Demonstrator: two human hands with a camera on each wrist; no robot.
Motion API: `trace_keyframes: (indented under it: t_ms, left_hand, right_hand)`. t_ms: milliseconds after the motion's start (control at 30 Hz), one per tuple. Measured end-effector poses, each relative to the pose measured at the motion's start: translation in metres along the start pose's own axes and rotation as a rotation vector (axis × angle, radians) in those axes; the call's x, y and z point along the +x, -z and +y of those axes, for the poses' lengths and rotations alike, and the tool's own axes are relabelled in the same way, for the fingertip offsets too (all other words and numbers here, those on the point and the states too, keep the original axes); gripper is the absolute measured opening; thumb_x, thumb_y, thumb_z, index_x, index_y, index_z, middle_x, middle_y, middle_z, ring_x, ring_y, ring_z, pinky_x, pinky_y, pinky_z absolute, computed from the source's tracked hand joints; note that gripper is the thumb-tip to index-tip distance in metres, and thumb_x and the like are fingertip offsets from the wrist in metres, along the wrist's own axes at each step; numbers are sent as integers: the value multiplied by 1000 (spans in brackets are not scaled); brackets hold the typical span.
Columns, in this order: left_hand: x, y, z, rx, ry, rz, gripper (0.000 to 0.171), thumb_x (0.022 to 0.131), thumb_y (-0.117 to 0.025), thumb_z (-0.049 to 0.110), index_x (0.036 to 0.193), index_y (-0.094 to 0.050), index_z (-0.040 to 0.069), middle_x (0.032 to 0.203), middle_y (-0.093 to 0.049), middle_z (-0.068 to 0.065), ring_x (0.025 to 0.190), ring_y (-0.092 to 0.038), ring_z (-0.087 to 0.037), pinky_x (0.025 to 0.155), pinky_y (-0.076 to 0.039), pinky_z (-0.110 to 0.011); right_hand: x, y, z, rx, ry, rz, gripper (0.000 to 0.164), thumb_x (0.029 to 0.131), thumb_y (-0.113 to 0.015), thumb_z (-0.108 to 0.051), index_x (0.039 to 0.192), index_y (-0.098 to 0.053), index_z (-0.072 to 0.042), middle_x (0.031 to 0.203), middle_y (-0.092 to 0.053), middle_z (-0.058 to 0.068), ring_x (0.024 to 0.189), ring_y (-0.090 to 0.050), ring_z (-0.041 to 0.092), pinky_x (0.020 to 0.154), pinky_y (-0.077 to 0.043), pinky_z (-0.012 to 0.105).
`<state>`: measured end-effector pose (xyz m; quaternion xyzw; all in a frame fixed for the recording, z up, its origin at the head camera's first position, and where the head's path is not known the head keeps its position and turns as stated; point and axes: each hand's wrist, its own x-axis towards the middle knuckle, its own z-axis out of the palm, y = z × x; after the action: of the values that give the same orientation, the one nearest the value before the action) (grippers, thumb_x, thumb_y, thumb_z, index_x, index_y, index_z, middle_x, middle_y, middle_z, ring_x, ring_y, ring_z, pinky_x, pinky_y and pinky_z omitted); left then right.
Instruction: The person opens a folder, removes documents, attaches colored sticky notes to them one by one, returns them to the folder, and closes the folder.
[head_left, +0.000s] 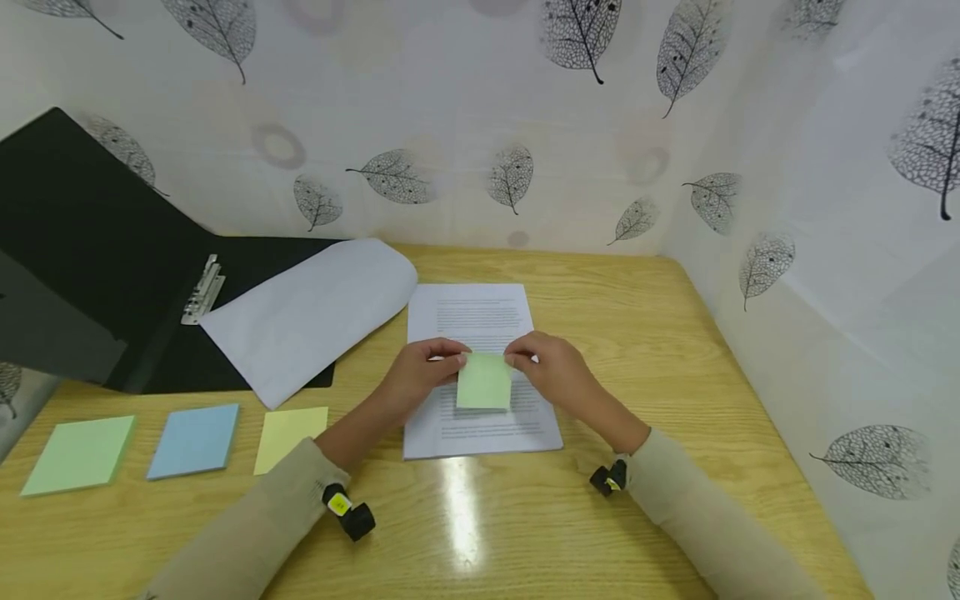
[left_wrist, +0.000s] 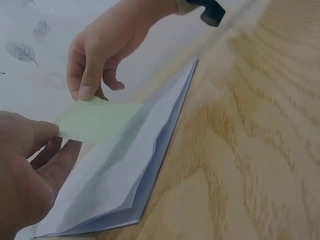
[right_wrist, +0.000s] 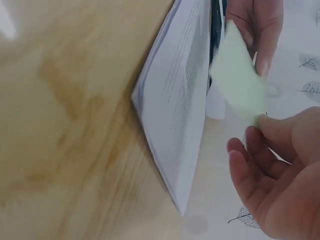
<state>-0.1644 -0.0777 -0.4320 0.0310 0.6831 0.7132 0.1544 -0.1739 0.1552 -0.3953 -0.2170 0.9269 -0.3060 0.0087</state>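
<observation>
Above the printed pages (head_left: 482, 320), pinching the green sticky note (head_left: 484, 382), thumb to finger, at two corners with left hand (head_left: 418, 377) and right hand (head_left: 553, 368); could stick askew if lowered unevenly

Left grip (head_left: 418, 372) and right grip (head_left: 553, 367) — both pinching, nearly level.

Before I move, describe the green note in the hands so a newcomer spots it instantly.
On the wood-grained table, find the central printed pages. Above them, the left hand and right hand pinch a pale green square note by its far corners. Unlike the green pad, blue pad and yellow pad lying at the left, this one is held up.
</observation>
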Motion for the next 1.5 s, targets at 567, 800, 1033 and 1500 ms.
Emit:
trace_keyframes:
  t_ms: [567, 800, 1033, 1500]
  left_hand:
    - [15, 9, -10, 670, -114, 79, 10, 97, -68, 17, 102, -76, 13, 97, -71, 1, 91, -56, -18, 82, -45, -33]
    - [19, 5, -13, 815, -134, 119, 10, 96, -70, 20, 100, -78, 17, 101, -72, 1, 92, -52, -21, 81, -41, -33]
    - [19, 3, -12, 909, -131, 150, 11, 95, -70, 20, 101, -78, 17, 106, -72, -1, 93, -53, -22, 80, -43, -35]
    - [40, 3, -8, 1048, -20, 96, 17, 93, -70, 39, 102, -72, 24, 92, -65, 5, 82, -58, -16, 71, -43, -36]
  right_hand:
    - [28, -15, 21, 69, -167, -197, 11, 98, -67, -17, 101, -77, -13, 102, -74, 2, 92, -64, 16, 84, -52, 35]
    - [32, -24, 30, 15, -162, -216, 12, 98, -67, -16, 103, -77, -12, 102, -74, 2, 93, -64, 16, 85, -52, 35]
    - [33, -26, 31, -41, -106, -219, 13, 98, -67, -19, 105, -76, -13, 100, -73, 1, 91, -63, 15, 84, -52, 35]
    - [51, -34, 27, -235, -124, -246, 27, 95, -67, -45, 90, -66, -19, 82, -67, -4, 68, -55, 13, 62, -42, 30]
